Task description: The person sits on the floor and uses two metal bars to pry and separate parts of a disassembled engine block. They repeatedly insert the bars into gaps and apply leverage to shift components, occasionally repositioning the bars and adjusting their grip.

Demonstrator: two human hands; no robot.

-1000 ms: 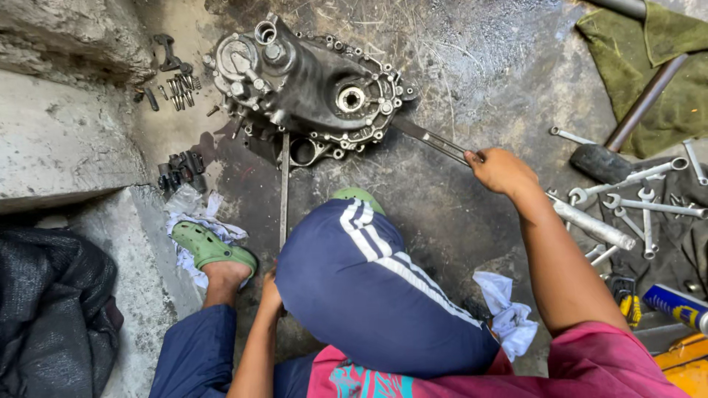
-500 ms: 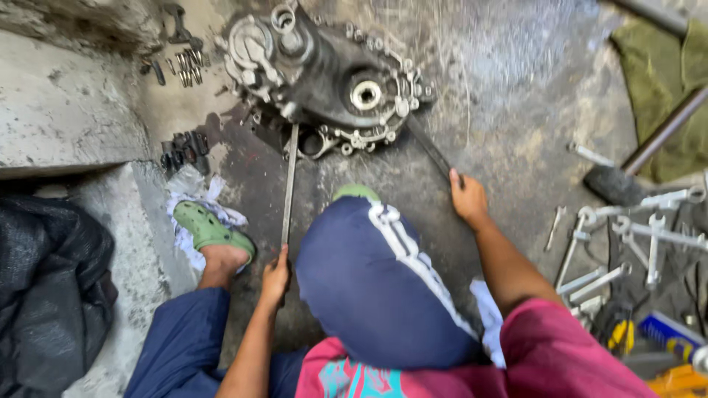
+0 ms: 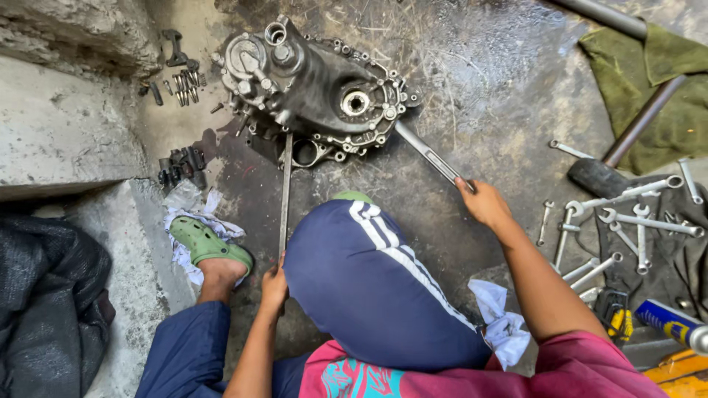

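A dark, greasy engine case (image 3: pixel 317 92) lies on the stained concrete floor ahead of me. My left hand (image 3: pixel 274 284) grips the near end of a long thin metal rod (image 3: pixel 285 193) whose far tip sits under the case's lower edge. My right hand (image 3: pixel 483 203) holds a long flat wrench (image 3: pixel 428 155) whose far end meets the case's right side. My raised knee in dark blue trousers (image 3: pixel 376 284) is between my arms. My foot in a green clog (image 3: pixel 210 247) rests at the left.
Loose bolts (image 3: pixel 184 85) and a small black part (image 3: pixel 181 166) lie left of the case. Several spanners (image 3: pixel 627 221), a hammer (image 3: pixel 612 166) and a spray can (image 3: pixel 675 324) lie at the right. A green cloth (image 3: pixel 656 88) is top right, white rags (image 3: pixel 501 328) near my leg, a concrete ledge (image 3: pixel 59 133) left.
My right hand has drawn back nearer to me with the wrench. My left hand now grips the thin rod, which one second ago lay beside it. The view has shifted.
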